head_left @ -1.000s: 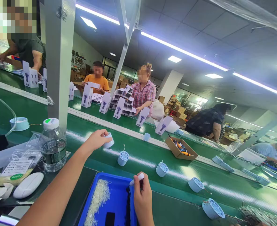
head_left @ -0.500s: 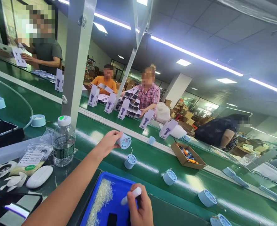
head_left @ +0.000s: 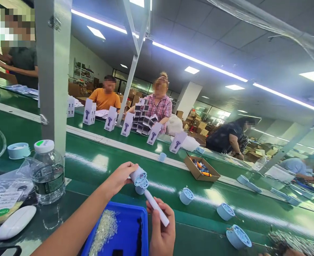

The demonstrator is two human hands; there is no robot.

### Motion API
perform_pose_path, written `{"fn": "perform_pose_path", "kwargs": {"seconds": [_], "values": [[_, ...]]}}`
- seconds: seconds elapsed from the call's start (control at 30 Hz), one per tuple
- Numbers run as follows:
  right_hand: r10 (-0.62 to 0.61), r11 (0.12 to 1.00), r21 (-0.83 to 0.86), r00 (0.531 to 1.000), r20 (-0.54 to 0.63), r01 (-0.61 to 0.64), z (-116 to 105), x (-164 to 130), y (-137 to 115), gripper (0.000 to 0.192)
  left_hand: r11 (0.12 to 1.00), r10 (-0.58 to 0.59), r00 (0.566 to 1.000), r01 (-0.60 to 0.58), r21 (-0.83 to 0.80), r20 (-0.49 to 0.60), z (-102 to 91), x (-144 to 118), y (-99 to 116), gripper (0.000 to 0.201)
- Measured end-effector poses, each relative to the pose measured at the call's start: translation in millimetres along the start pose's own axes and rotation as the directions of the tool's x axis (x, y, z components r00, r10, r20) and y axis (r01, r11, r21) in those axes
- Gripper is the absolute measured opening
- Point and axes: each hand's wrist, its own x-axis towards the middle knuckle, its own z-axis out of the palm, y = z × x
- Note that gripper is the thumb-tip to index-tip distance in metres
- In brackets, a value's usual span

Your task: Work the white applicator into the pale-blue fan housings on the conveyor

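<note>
Both hands raised: left (head_left: 119, 176) grips cup (head_left: 138, 176), right (head_left: 161, 227) probably stick (head_left: 157, 208).

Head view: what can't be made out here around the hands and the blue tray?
- Blue tray: near end cut off by the bottom edge.
- White stick: tip against the round part held by the left hand; contact too small to tell.
- Right hand: wrist cut off.
- Tray's pale bits: too small to identify.
</note>
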Motion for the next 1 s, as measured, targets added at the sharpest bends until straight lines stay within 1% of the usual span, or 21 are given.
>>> {"fn": "perform_pose_path", "kwargs": {"seconds": [0.13,0.3,0.5,0.67,0.8,1.0], "values": [[0.015,1.0,-0.022,0.999,0.035,-0.014,-2.5,3.5,-1.6,0.021,0.998,-0.008,1.0,0.007,0.055,0.014,7.5,-6.9,5.5,0.038],[0.013,1.0,-0.024,1.0,0.019,-0.013,-1.3,3.3,-4.1,0.023,0.995,-0.003,1.0,0.0,0.098,0.025,13.7,-11.2,7.7,0.039],[0.033,0.998,-0.062,0.999,0.025,-0.031,-2.7,4.2,-6.0,0.026,0.993,-0.009,0.999,0.005,0.117,0.032,15.2,-10.6,5.4,0.04],[0.024,0.998,-0.056,0.999,0.024,-0.023,-3.2,5.4,-4.9,0.024,0.993,-0.011,1.0,0.008,0.114,0.025,16.4,-12.3,6.3,0.04],[0.042,0.998,-0.049,0.999,0.004,-0.042,-3.0,5.5,-3.9,0.025,0.991,-0.003,1.0,-0.001,0.13,0.027,16.1,-11.8,5.7,0.038],[0.07,0.996,-0.057,0.997,0.012,-0.069,-4.9,5.1,-1.7,0.026,0.989,-0.015,1.0,0.01,0.145,0.028,17.0,-10.7,4.8,0.038]]}}
